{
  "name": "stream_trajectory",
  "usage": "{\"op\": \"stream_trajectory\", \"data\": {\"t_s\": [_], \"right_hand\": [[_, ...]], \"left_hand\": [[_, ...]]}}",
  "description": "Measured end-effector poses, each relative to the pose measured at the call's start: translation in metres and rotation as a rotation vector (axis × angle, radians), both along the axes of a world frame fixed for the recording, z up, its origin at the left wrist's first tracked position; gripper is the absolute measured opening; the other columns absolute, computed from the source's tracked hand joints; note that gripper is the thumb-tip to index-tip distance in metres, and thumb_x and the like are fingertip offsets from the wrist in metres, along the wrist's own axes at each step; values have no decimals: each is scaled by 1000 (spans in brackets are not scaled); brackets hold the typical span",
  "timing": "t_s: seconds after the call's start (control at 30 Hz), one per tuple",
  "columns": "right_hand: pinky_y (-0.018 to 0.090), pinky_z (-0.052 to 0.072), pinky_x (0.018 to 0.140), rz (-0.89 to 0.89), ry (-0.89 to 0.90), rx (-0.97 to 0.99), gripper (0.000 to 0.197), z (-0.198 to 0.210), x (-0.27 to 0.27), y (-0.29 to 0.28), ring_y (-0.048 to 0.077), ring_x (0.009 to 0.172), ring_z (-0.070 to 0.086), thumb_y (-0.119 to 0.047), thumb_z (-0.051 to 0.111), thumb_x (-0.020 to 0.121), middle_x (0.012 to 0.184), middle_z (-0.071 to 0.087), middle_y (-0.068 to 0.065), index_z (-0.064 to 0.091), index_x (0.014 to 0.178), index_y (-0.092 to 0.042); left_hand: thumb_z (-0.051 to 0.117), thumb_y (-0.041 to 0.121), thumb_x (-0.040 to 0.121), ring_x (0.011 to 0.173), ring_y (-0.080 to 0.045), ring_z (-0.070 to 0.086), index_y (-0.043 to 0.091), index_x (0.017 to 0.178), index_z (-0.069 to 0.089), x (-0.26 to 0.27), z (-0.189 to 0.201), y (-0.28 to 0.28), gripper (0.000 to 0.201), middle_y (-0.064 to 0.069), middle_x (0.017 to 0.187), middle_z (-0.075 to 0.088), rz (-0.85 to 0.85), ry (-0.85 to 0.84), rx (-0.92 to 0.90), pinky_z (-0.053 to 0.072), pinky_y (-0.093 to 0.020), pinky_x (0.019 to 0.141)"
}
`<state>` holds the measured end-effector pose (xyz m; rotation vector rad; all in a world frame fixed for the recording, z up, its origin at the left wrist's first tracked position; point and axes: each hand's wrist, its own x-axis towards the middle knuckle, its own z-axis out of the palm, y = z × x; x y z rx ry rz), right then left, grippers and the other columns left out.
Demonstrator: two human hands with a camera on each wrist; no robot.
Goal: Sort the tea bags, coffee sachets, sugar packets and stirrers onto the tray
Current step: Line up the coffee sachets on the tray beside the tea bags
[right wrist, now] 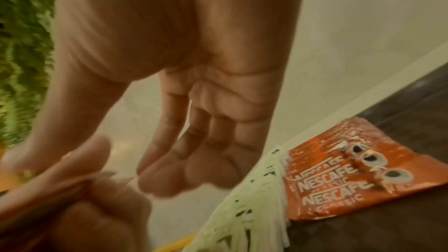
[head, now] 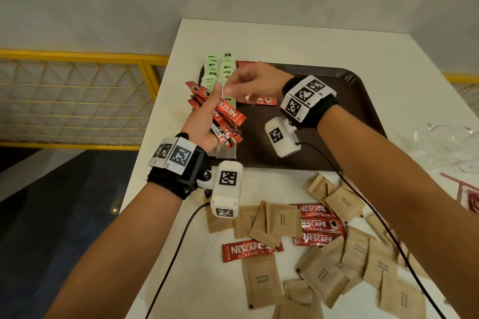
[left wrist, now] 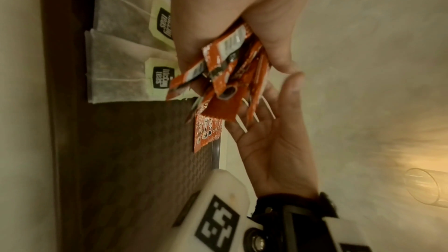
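Observation:
My left hand [head: 207, 114] grips a fan of red coffee sachets [head: 228, 111] above the left end of the brown tray [head: 337, 116]. My right hand [head: 243, 77] reaches across to that bunch with relaxed, nearly straight fingers [right wrist: 194, 170] and holds nothing. In the left wrist view its palm [left wrist: 274, 150] lies just under the sachet ends [left wrist: 225, 76]. Green-tagged tea bags [head: 220, 67] lie in overlapping rows along the tray's left side. Red sachets [head: 259, 100] lie flat on the tray beside them, and the right wrist view shows a stack of these [right wrist: 339, 179].
Several brown sugar packets [head: 259, 280] and loose red sachets [head: 321, 223] are scattered on the white table in front of the tray. Red-striped stirrers [head: 464, 189] and clear plastic [head: 445, 142] lie at the right edge. A yellow railing [head: 77, 59] stands left of the table.

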<state>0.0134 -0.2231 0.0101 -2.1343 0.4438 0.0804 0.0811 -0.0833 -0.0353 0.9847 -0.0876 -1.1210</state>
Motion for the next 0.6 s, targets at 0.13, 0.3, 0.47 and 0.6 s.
{"op": "stream_trajectory", "data": {"t_s": [0.13,0.3,0.47,0.6], "right_hand": [[16,49,51,94,61,126,10,3,-3,12,2,54,56,-13,68,84,74,55,1,61,90,-15],[23,56,58,-142,-70,370,14,8,-13,8,20,74,60,-2,62,86,87,60,7,55,97,-9],[33,60,64,-249,-149,513,45,13,-23,7,18,69,67,4,61,85,95,63,13,39,120,-14],[28,59,63,-239,-156,484,6,18,-34,0,15,72,68,-8,59,90,88,67,8,57,95,-10]], "left_hand": [[68,39,77,105,-29,64,7,129,51,-4,2,0,64,-16,118,64,14,43,-14,48,-45,95],[71,19,78,60,-9,60,12,100,63,-5,-2,3,24,0,72,64,-13,-79,37,52,-24,58],[65,2,83,50,-6,57,13,85,61,-9,4,3,12,1,62,63,36,-136,65,49,-19,49],[67,4,82,53,-6,57,16,81,59,-6,9,5,15,2,67,62,43,-207,92,50,-20,52]]}}
